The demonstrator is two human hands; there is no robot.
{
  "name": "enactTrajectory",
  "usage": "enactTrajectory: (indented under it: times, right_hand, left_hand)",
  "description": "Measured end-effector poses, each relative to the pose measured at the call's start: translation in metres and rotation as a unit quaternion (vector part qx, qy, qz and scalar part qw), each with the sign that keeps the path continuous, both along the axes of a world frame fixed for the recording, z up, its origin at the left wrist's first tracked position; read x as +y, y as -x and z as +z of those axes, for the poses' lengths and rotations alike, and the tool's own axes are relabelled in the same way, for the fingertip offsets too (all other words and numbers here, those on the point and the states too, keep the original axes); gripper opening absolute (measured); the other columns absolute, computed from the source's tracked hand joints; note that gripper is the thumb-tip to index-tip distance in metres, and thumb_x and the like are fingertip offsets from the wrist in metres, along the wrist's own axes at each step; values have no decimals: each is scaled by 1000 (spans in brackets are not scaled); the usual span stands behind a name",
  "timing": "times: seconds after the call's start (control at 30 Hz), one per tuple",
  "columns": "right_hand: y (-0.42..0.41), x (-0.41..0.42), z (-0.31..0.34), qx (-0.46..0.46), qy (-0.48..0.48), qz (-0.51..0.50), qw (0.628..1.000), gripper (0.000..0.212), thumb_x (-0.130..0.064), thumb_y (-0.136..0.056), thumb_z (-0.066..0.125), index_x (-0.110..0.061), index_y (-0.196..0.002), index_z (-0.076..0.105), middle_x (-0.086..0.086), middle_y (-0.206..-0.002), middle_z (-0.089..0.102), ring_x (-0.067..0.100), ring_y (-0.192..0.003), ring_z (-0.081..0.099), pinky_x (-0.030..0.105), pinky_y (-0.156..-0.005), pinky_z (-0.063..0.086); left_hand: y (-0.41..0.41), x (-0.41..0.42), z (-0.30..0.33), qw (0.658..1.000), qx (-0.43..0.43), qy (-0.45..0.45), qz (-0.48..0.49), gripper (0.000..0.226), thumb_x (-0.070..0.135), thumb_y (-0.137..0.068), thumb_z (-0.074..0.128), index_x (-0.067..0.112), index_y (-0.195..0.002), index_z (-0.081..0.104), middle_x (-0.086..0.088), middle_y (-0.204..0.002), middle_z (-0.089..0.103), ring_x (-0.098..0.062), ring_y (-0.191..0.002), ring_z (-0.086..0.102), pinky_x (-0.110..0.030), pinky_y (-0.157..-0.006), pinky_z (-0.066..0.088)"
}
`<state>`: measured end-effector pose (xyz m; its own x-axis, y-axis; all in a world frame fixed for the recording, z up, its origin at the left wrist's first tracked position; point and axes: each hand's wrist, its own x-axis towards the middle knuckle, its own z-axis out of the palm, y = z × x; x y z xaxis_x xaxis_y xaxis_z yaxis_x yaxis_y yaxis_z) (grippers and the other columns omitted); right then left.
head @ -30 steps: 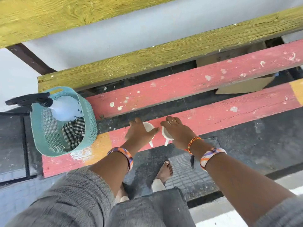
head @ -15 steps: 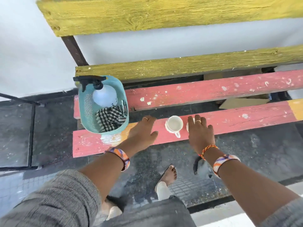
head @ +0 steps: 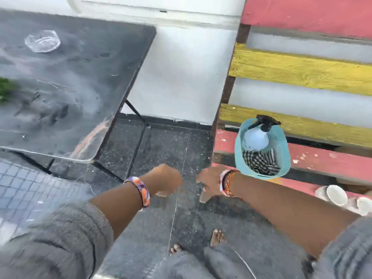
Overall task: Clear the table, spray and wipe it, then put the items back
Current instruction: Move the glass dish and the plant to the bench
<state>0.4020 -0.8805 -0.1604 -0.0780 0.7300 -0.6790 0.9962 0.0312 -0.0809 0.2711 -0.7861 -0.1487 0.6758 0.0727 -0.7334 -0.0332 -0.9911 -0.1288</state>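
Green thing (head: pixel 5 91) cut off, blurred

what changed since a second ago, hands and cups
Both hands let go of the two white cups and left the red bench; the left hand and right hand now hang empty over the floor, toward the black table. Cups stayed on the bench, basket with spray bottle unmoved.
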Motion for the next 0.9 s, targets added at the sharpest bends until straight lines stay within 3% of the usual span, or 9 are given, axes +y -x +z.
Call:
enactTrajectory:
  times: [0.17,0.27,0.37,0.43,0.53,0.6,0.73,0.83,0.9]
  right_hand:
    - [23,113,62,10,-163,-65,984,27,-26,-91,48,-14,-112,61,11,-110,66,31,-102,63,32,-71,47]
    - [29,174,96,25,-268,-127,955,25,-28,-89,49,-17,-106,65,12,-110,66,32,-99,63,29,-69,43]
    - [35,235,117,55,-332,-164,927,25,-29,-89,49,-20,-103,67,9,-115,65,34,-102,61,34,-81,50]
    - [41,276,122,81,-352,-169,917,24,-27,-88,50,-19,-100,68,10,-114,66,35,-103,61,36,-83,52]
    - [55,342,118,121,-349,-159,915,20,-23,-86,54,-15,-93,70,12,-107,69,33,-102,62,36,-84,52]
    - [70,384,112,125,-325,-147,926,18,-23,-85,56,-16,-92,71,12,-105,70,33,-101,63,36,-84,52]
    - [111,459,107,152,-309,-138,928,17,-24,-84,55,-21,-95,68,9,-108,69,30,-105,62,33,-89,49]
    - [148,502,106,171,-312,-138,924,21,-22,-87,54,-18,-105,65,9,-117,65,30,-111,58,31,-90,44]
    - [172,528,107,198,-316,-153,915,24,-21,-87,54,-17,-108,64,10,-117,65,30,-110,58,31,-90,45]
  left_hand:
    - [4,84,63,951,-215,48,218,30,20,-89,44,5,-105,65,-17,-106,68,-33,-100,65,-34,-74,52]
    - [9,139,97,938,-276,-67,199,29,19,-89,45,6,-108,62,-17,-112,63,-36,-105,61,-34,-70,45]
    - [35,202,109,963,-187,-192,-7,27,11,-89,45,13,-113,58,-8,-117,60,-31,-112,57,-39,-86,49]
    - [56,250,112,957,-189,-218,-7,28,10,-91,41,14,-114,56,-8,-119,58,-30,-113,56,-38,-90,47]
    - [91,315,123,957,-178,-224,55,30,13,-91,39,13,-119,51,-9,-124,54,-29,-114,55,-37,-92,45]
    - [115,352,125,948,-170,-208,173,39,29,-89,48,17,-125,48,-9,-128,52,-29,-120,51,-39,-95,44]
    - [167,414,145,863,-121,-136,472,99,65,-56,72,23,-138,37,-9,-138,44,-30,-130,40,-43,-103,37]
    - [207,443,152,853,-6,-139,503,119,55,-43,85,16,-141,28,-13,-141,40,-31,-128,45,-38,-101,42]
    - [226,463,153,865,23,-133,483,109,41,-49,88,12,-137,31,-13,-135,47,-29,-115,54,-31,-86,52]
